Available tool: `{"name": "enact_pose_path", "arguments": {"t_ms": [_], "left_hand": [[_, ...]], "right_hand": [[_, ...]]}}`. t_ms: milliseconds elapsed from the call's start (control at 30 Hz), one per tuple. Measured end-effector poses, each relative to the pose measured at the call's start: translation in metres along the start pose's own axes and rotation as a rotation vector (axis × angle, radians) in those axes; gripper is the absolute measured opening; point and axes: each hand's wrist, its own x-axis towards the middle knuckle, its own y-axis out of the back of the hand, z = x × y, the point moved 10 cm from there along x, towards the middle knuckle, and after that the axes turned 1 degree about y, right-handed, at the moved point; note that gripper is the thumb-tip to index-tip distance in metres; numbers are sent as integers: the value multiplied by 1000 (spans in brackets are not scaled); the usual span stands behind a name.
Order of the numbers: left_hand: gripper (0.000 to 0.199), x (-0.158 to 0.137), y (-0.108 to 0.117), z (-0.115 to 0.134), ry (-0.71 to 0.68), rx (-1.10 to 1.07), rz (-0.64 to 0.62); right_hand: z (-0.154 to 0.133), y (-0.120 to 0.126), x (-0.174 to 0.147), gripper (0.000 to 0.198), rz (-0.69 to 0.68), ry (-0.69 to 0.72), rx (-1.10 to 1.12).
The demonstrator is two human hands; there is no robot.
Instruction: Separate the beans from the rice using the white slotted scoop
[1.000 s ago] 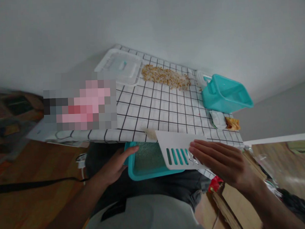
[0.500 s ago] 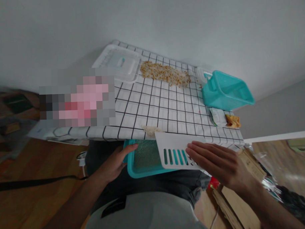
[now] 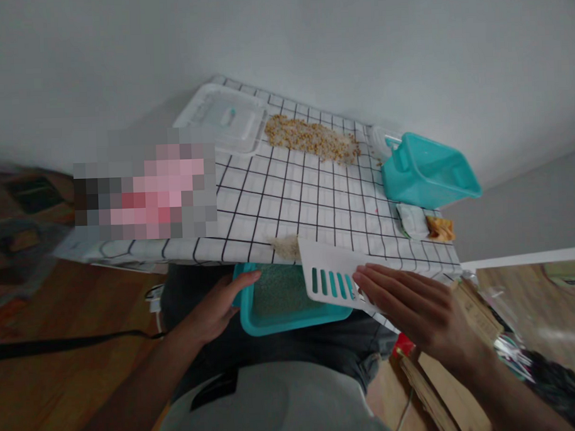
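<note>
My left hand (image 3: 224, 302) grips the left rim of a turquoise plastic box (image 3: 291, 322) below the table's front edge, thumb over the rim. Fine sandy grains (image 3: 278, 291) cover the box's bottom. My right hand (image 3: 413, 299) is closed on a flat white slotted spatula (image 3: 333, 255), held above the right part of the box. The spatula's left corner overlaps a small heap of pale sand (image 3: 283, 246) at the table's edge; whether it touches the sand, I cannot tell. My right fingers hide the spatula's right end.
A checked cloth (image 3: 291, 199) covers the table. On it are a clear plastic lid (image 3: 218, 117), spread-out yellowish grains (image 3: 308, 136), a second turquoise box (image 3: 422, 173), a white packet (image 3: 413, 220) and a yellow wrapper (image 3: 441, 228). Flattened cardboard (image 3: 477, 309) stands at the right.
The spatula has risen slightly and shifted a little right, toward the sand heap on the table's edge. More of the box's right side shows. My left hand stays in place.
</note>
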Motion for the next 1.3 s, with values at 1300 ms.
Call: {"name": "enact_pose_path", "arguments": {"t_ms": [1300], "left_hand": [[41, 2, -3, -2, 2, -2, -27]], "right_hand": [[0, -28, 44, 37, 51, 8, -44]]}}
